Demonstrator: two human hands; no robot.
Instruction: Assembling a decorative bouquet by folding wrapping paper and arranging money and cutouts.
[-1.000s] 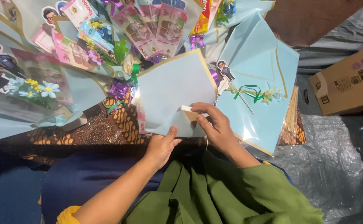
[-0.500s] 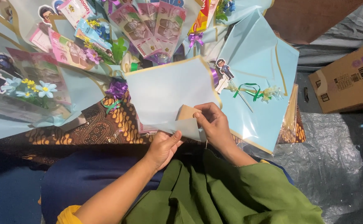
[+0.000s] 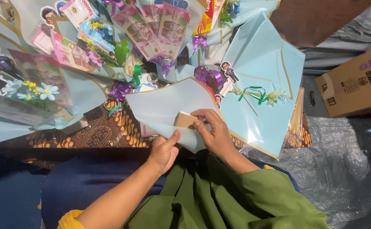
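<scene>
A light blue wrapping sheet with a gold edge (image 3: 164, 106) is held above my lap, folded into a slanting shape. My left hand (image 3: 165, 149) pinches its lower edge with thumb and fingers. My right hand (image 3: 213, 131) grips the sheet's right side, pressing a small tan card (image 3: 184, 120) against it. Beyond the sheet lie blue-wrapped bouquets of banknotes (image 3: 151, 29), with paper flowers (image 3: 37, 90), purple ribbon bows (image 3: 119, 91) and cartoon figure cut-outs (image 3: 229, 72).
A second blue sheet (image 3: 270, 123) lies to the right, with a green ribbon (image 3: 253, 93) on it. Wooden skewers (image 3: 296, 114) lie beside it. A cardboard box (image 3: 355, 82) stands at the right on grey plastic sheeting (image 3: 338, 161). Brown patterned cloth (image 3: 96, 131) covers the floor.
The blue sheet has been turned and folded, so it now hangs slanted with its corner low. The tan card has shifted left along it, and my hands have come closer together.
</scene>
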